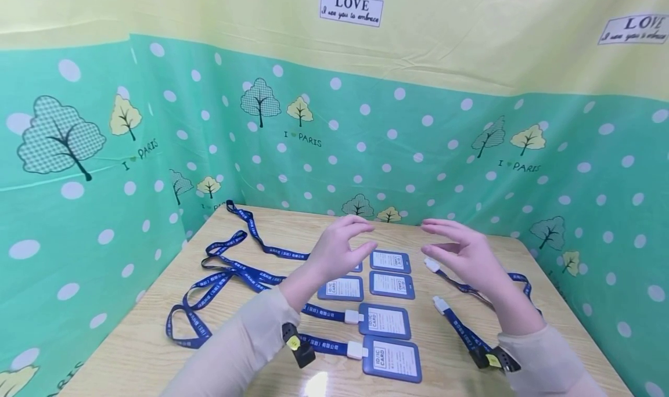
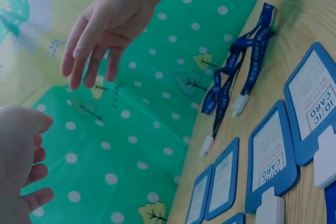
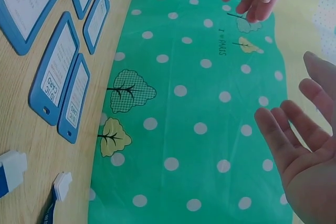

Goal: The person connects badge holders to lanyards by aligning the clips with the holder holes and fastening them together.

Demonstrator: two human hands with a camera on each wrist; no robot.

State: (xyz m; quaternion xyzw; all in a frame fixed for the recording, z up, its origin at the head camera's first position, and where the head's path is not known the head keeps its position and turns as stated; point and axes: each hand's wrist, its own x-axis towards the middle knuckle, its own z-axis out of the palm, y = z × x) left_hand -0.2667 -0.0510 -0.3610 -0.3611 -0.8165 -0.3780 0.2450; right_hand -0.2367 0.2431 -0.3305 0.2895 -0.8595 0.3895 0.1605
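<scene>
Left hand (image 1: 334, 252), right hand (image 1: 467, 256) loosely curved, apparently clear of badges (image 1: 393, 359).

Wood-grain table (image 1: 141, 350) with lanyards (image 1: 326, 346), apparently six card holders (image 1: 392, 359)

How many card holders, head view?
6: nearest holder, second holder behind it, then middle left holder, middle right holder, far right holder, far left holder partly hidden by left hand. More may be hidden.

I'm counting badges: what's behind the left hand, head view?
Part of a blue ID-card holder and navy lanyard show past the left hand; the holder's remainder and lanyard's right end are covered.
</scene>
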